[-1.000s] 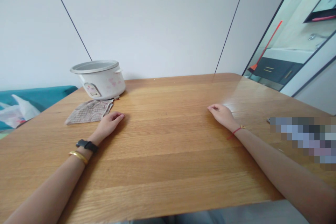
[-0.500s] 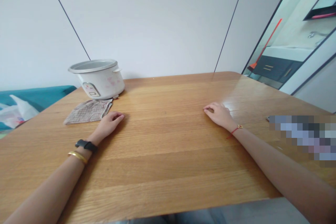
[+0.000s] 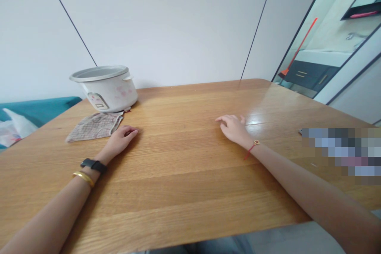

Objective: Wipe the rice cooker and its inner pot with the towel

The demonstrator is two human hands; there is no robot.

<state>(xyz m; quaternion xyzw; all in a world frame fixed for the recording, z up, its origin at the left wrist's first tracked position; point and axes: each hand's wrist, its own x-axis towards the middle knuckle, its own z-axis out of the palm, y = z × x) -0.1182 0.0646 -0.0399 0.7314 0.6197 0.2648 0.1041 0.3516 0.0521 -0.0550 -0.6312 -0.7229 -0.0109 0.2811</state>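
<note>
My left hand rests on the wooden table, its fingers loosely curled in and the thumb laid along them, with nothing seen in it. It lies at the right corner of a folded checked cloth. Behind that cloth stands a white rice cooker with pink flowers, its lid off; the inside bottom is hidden. Over the right half of the table is my right hand, palm down, fingers apart and holding nothing. Whether its fingertips touch the wood I cannot tell.
A blurred-out object lies at the table's right side. A teal sofa with a white plastic bag is at the left. A pale wall backs the table. An orange broom leans in the doorway at right.
My right hand has moved left and its fingers have spread from a closed pose. My left hand stays about where it was. The whole view has shifted slightly.
</note>
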